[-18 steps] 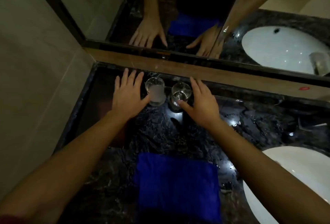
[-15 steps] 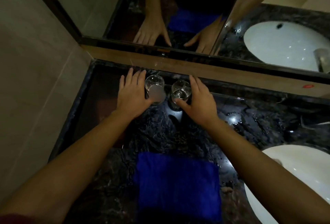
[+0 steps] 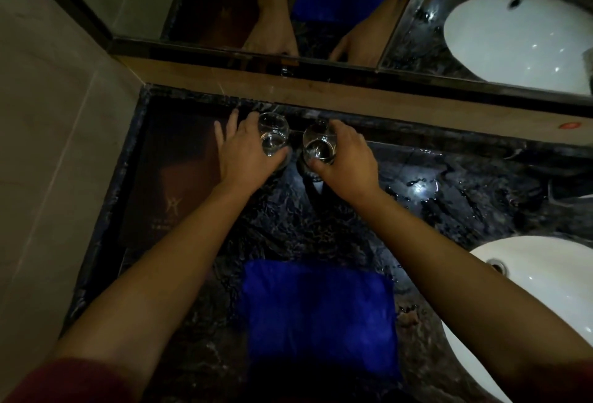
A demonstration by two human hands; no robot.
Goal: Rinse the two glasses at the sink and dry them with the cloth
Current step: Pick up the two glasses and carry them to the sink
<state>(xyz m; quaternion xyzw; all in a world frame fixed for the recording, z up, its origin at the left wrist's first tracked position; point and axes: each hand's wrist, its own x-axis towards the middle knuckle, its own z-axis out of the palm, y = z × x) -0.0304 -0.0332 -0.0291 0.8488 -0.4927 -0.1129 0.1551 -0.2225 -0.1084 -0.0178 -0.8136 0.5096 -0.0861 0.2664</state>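
Left glass [image 3: 272, 139]: clear, thin-walled and rounded, standing at the worktop's [image 3: 321, 219] back edge, close to the mirror strip. Likely light but fragile, and smooth enough to slip once wet; best gripped around the belly, not by the rim.
Left hand [image 3: 244, 154]: arm stretched forward, palm against the glass's left side, thumb curled round its near side; 2 outer fingers lie splayed flat on the worktop. A wrap, though I cannot tell how firm.
Right glass [image 3: 319, 146]: same make, just beside the first, a narrow gap between them. Appears to hold a little liquid or glare; unclear which.
Right hand [image 3: 346, 158]: mirrors the other, cupped over the glass's right side, thumb hooked across the front. Wrist low, forearm angled in from the right.
Cloth [image 3: 317, 316]: blue, soft, folded flat at the worktop's front edge, between the 2 forearms, untouched.
Sink [image 3: 552, 300]: white basin at the worktop's right end, well apart from both glasses; rinsing not yet begun.
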